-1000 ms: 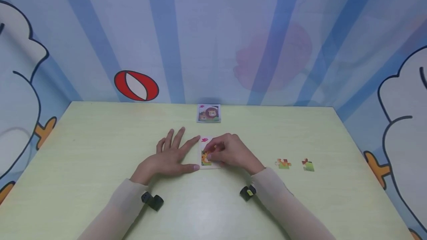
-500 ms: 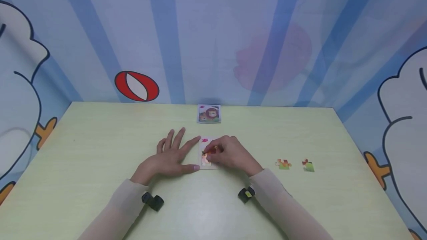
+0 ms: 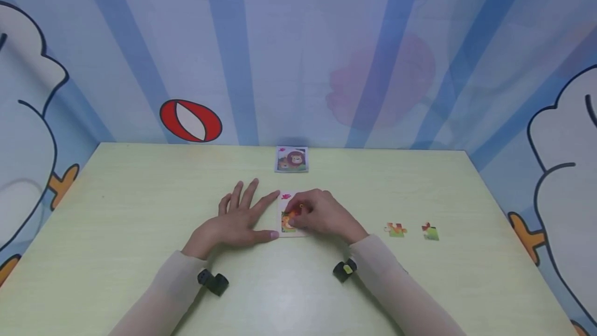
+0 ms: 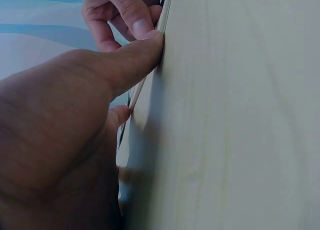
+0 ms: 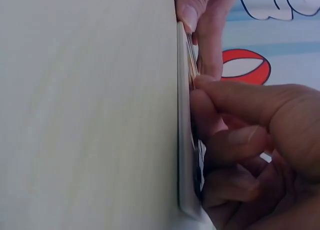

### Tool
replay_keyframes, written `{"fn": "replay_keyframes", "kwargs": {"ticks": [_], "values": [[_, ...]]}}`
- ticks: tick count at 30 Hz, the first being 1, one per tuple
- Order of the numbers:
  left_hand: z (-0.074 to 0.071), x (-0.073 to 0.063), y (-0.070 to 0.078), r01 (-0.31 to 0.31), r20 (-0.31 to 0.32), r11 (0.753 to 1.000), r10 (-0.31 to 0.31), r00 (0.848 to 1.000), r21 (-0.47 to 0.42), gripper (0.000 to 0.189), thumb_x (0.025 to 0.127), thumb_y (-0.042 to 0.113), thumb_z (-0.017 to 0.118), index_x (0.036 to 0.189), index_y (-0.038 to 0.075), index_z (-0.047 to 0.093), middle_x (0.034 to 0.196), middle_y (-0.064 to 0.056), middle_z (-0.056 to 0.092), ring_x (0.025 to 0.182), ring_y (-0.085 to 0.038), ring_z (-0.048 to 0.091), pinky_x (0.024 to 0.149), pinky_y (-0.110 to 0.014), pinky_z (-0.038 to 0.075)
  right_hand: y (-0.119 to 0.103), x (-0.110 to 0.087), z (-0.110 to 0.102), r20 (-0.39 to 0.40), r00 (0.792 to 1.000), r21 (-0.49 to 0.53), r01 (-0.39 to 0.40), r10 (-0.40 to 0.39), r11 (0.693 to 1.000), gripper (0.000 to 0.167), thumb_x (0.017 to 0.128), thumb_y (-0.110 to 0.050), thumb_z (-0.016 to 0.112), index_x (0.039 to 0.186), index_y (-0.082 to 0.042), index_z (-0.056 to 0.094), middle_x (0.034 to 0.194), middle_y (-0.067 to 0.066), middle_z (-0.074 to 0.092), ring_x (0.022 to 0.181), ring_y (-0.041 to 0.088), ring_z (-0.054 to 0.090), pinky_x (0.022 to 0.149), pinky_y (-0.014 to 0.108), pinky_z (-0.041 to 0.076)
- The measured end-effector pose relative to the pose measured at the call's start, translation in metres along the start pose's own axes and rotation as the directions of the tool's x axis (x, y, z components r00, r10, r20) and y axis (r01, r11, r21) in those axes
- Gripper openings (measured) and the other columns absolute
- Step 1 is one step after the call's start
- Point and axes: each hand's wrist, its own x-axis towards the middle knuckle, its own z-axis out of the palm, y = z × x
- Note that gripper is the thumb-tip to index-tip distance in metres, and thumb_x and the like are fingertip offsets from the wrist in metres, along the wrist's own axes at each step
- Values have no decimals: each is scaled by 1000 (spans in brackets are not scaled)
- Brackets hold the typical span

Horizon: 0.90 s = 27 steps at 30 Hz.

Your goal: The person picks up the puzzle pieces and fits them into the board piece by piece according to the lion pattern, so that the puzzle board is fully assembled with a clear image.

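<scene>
A small white-bordered puzzle board [image 3: 286, 198] lies flat at the middle of the table, its right part hidden under my right hand [image 3: 325, 217]. That hand's thumb and index finger pinch an orange-and-green puzzle piece [image 3: 286, 222] over the board's lower left. In the right wrist view the puzzle piece [image 5: 191, 60] is slightly raised at a tilt from the board [image 5: 184, 155]. My left hand [image 3: 235, 226] is spread on the table, with thumb and index fingertips at the board's left corners. Off to the right lie two loose puzzle pieces, one orange [image 3: 396, 229] and one green [image 3: 431, 233].
Behind the board, near the table's back edge, sits a square card [image 3: 292, 159] with a lion picture. A printed blue-striped curtain [image 3: 298, 66] encloses the pale table [image 3: 140, 191] at the back and sides.
My right hand has shifted slightly left. The pinched puzzle piece flashed pale half a second ago and now shows its colours again, so its tilt has changed. My left hand keeps its place.
</scene>
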Motion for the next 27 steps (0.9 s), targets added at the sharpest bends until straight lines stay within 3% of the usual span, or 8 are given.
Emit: {"fn": "replay_keyframes", "kwargs": {"ticks": [6,10,19,27], "values": [[-1,0,1,2,2,1000,-2,1000,-7,95,96,68,66,172,44,15,183,-10,-17,166,-46,-22,129,-74,-4,10,-7,-10,44,998,236,-57,48,970,13,102,-19,73,112,-21,81,79,3,74,68,13,57,64,25,42],[0,0,1,3,3,1000,-3,1000,0,95,96,68,66,172,44,14,183,-10,-17,166,-46,-22,129,-74,-4,13,-15,-16,58,995,314,-95,81,945,15,105,-23,71,115,-19,81,84,5,76,67,14,54,61,24,42],[1,0,-1,-6,-6,1000,6,1000,-3,96,95,65,67,172,42,15,183,-11,-16,167,-47,-21,129,-74,-4,19,-33,-29,61,985,272,-171,161,947,16,103,-28,74,116,-20,80,78,9,73,60,17,49,62,27,43],[-1,-3,2,-7,-4,1000,7,1000,-16,95,96,64,67,172,43,15,183,-11,-16,166,-47,-21,129,-74,-4,27,-50,-46,29,986,240,-167,165,956,17,105,-21,70,120,-17,78,83,13,74,63,19,52,65,30,46]]}}
